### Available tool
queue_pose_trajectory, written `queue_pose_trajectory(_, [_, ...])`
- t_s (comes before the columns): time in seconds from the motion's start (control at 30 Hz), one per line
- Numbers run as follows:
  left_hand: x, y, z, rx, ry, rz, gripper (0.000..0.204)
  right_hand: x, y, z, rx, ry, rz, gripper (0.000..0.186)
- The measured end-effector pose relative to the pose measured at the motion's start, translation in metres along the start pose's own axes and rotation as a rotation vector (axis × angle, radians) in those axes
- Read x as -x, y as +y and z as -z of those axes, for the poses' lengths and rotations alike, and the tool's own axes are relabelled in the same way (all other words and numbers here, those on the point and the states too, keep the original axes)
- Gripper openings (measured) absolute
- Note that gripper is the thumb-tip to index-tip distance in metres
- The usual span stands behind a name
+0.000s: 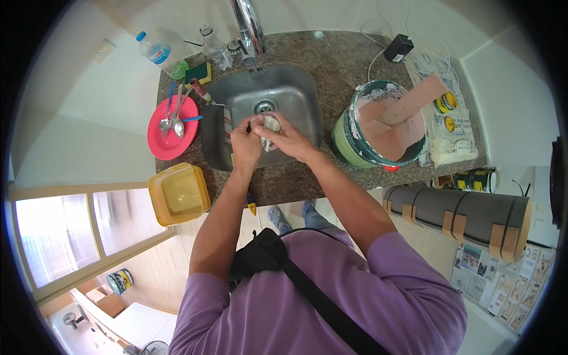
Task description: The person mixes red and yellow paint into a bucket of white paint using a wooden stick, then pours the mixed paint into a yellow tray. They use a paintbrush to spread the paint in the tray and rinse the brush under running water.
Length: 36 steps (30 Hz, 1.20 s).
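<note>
Over the steel sink (307,89), my two hands are brought together. My right hand (286,141) is closed on a crumpled whitish cloth (271,125), which bunches up between the palms. My left hand (247,141) presses against the same cloth, its fingers curled and the thumb toward the right hand. The fingertips partly overlap, and the cloth's lower end hangs beneath them. Behind the hands lies the round drain (264,107). A paint roller frame with a reddish handle (200,90) leans over the sink's left rim.
On the left stand a pink plate (155,139) with several spoons, a yellow tub (178,196) at the counter edge, and a sponge (199,73). The chrome faucet (248,26) rises behind. To the right is a large bucket (349,139) of pinkish paste with a flat board (414,100).
</note>
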State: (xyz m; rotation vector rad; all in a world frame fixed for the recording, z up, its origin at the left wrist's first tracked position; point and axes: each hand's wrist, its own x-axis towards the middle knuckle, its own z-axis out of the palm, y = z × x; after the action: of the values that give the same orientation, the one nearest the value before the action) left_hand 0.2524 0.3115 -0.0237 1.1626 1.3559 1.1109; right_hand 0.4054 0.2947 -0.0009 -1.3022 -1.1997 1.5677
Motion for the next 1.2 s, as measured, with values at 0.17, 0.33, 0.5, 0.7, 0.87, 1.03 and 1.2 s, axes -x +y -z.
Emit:
queue_pose_trajectory(0.17, [0.001,0.025,0.008,0.557,-0.141,0.233,0.040,0.001,0.010,0.009,-0.582,0.057,-0.006,0.053])
queue_pose_trajectory(0.33, [-0.017,0.038,0.023,0.654,-0.252,0.375,0.050,0.000,0.016,0.023,-0.750,0.135,-0.044,0.049])
queue_pose_trajectory(0.5, [-0.075,0.056,0.004,0.013,0.001,-0.084,0.055,0.020,0.028,0.041,-0.644,0.179,-0.097,0.040])
queue_pose_trajectory(0.7, [-0.159,0.097,-0.028,-0.643,0.170,-0.448,0.043,0.044,0.034,0.070,-0.088,0.157,0.098,0.031])
queue_pose_trajectory(0.87, [-0.174,0.089,-0.037,-0.666,0.411,-0.574,0.031,0.034,0.008,0.087,-0.086,0.230,0.128,0.031])
queue_pose_trajectory(1.03, [-0.118,0.090,-0.043,-0.397,0.132,-0.481,0.039,0.021,0.011,0.090,-0.180,0.340,0.185,0.037])
queue_pose_trajectory(1.2, [-0.013,0.041,-0.053,-0.295,-0.494,-0.360,0.037,0.004,0.004,0.080,-0.360,0.327,0.052,0.035])
